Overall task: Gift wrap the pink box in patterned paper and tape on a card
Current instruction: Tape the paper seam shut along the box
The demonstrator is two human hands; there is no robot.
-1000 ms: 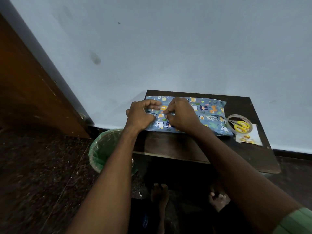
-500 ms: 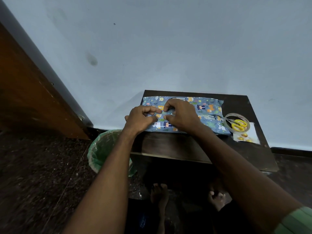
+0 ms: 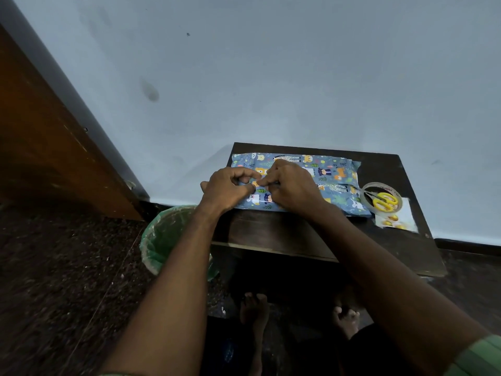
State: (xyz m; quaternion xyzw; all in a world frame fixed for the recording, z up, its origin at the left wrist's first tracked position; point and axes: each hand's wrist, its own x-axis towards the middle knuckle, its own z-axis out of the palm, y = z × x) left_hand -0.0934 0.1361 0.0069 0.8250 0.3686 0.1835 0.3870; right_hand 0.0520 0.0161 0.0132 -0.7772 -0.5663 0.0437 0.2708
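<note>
Lying flat on the dark wooden table (image 3: 271, 234), against the pale wall (image 3: 271, 77), the package wrapped in patterned paper (image 3: 330, 175) is hiding the pink box completely; no pink surface is showing anywhere. Both hands are covering the package's left half. The left hand (image 3: 227, 188) is curling its fingers over the paper, thumb and forefinger closing on something small at the seam, and the right hand (image 3: 290, 185) is meeting it there with fingertips pressed together in a pinch. Whether they are pinching a paper flap or a strip of clear tape cannot be told, since the spot is tiny and shadowed by the knuckles.

To the right of the package, a roll of clear tape (image 3: 379, 196) is lying flat, with yellow-handled scissors (image 3: 385, 202) resting across it. A white card (image 3: 398, 221) printed with yellow shapes is peeking out beneath the roll, partly covered.

On the floor beside the table's left edge, a green bin (image 3: 162, 240) is standing, its inside blurred and half hidden by the left forearm; its contents cannot be made out. Bare feet (image 3: 254, 310) are showing dimly under the table.
</note>
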